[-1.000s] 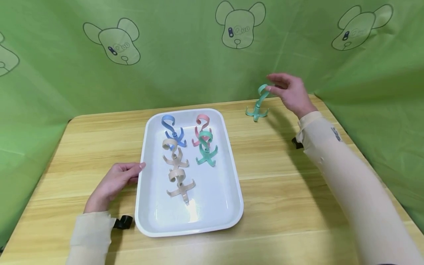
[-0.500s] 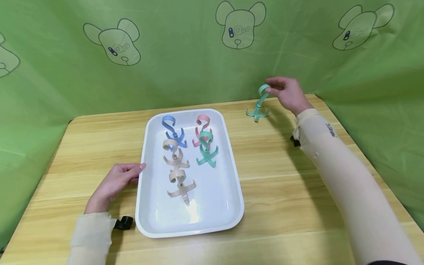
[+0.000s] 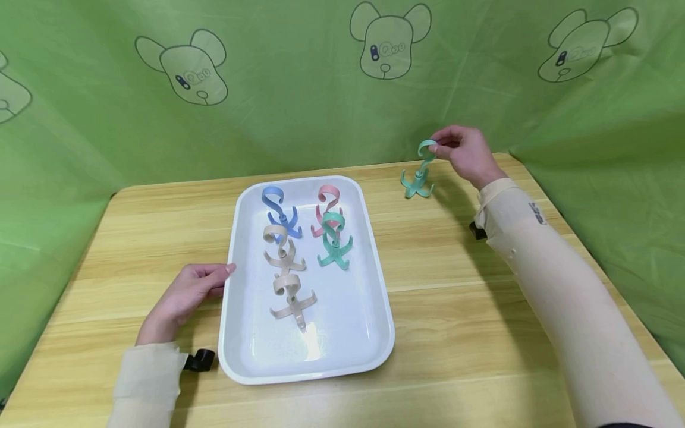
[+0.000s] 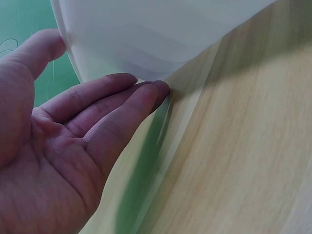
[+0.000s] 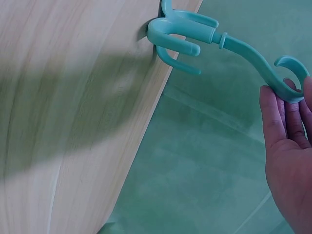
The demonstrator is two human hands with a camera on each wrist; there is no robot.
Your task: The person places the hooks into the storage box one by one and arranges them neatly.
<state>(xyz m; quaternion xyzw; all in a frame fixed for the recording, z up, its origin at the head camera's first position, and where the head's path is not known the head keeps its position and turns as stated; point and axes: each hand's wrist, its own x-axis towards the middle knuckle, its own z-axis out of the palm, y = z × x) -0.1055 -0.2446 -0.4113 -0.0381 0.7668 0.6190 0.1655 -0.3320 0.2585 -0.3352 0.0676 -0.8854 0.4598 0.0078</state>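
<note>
A teal hook stands on its prongs on the wooden table near the far right corner. My right hand pinches its curled top from the right. A white tray lies mid-table and holds several hooks: blue, pink, teal, and two beige ones. At the tray's left rim rests my left hand, fingers straight, tips touching the tray's side and holding nothing.
Green cloth printed with bear heads walls in the table at the back and both sides. Bare wood lies left and right of the tray. A black strap sits at my left wrist.
My right hand's fingers drew together onto the teal hook's curl, and the hook shifted slightly and stands more upright. The left hand and tray have not moved.
</note>
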